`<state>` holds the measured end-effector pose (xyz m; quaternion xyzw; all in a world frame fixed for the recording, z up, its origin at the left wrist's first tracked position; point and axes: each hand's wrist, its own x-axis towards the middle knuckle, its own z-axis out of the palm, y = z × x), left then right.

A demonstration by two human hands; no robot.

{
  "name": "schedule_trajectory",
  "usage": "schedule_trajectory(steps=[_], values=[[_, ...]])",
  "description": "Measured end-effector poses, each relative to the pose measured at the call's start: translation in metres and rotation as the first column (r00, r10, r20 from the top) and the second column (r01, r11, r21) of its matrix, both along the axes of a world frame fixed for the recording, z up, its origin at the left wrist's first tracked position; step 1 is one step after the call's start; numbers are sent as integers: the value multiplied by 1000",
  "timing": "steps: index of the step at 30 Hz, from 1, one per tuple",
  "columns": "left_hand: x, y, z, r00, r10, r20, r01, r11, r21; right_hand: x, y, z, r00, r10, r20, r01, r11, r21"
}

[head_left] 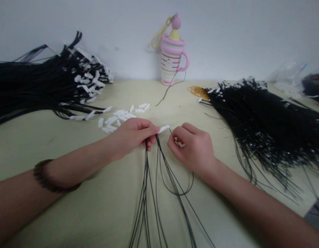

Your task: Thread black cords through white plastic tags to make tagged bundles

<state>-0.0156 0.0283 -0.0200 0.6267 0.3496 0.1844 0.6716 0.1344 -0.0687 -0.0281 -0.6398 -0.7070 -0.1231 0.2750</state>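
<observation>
Between thumb and fingers, my left hand [138,132] grips a white connector housing [163,129] and the top of several thin black wires [172,175] that hang down over the table. The housing's free end points right, out past my fingertips. My right hand [194,146] is closed in a pinch on a single black wire [170,131], whose end meets the right tip of the housing. A loop of wire curves below my right hand. Whether the wire end is inside the housing I cannot tell. Loose white housings [119,119] lie just beyond my left hand.
A big bundle of black wires with white ends [45,82] covers the left back. Another black wire bundle [268,124] lies at right, beside orange rubber bands [198,91]. A pink and white cup [171,62] stands by the wall, and a clear plastic bag [290,81] sits back right.
</observation>
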Motion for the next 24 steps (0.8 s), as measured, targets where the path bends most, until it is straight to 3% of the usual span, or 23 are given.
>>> schedule_trajectory(steps=[5, 9, 20, 24], values=[[0, 0, 1, 999, -33, -9, 32, 999, -12, 8, 6, -2, 966, 201, -159, -195, 979, 52], [-1, 0, 1, 998, -57, -13, 57, 998, 8, 11, 8, -5, 916, 351, -193, -345, 936, 66], [-2, -1, -1, 998, -67, 20, 67, 998, 11, 8, 10, -8, 892, 373, -256, -355, 928, 114], [-2, 2, 0, 999, -18, 45, 19, 999, -38, 11, 10, -6, 870, 325, -372, -323, 944, 71]])
